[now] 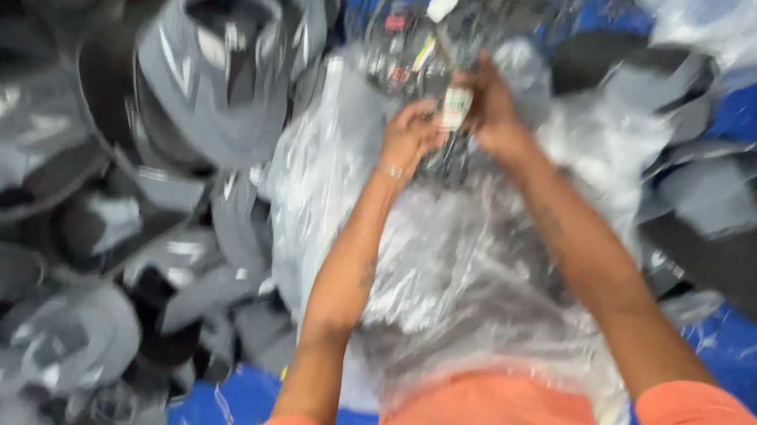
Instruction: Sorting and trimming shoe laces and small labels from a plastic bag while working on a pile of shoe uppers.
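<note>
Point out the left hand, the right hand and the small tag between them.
left hand [409,133], head view, back of the hand
right hand [494,112], head view, knuckles
small tag [454,107], head view, its pale face

Both arms stretched fwd, left hand [409,133] & right hand [494,112] close together, fingers curled.

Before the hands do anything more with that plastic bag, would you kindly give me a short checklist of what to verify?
1. Left hand on the small white tag: ok.
2. Right hand on the same tag: ok.
3. Clear plastic bag lying under both forearms: ok.
4. Bag contents identifiable: cannot tell, blurred.
5. Grey and black caps piled apart from the hands: ok.
</note>
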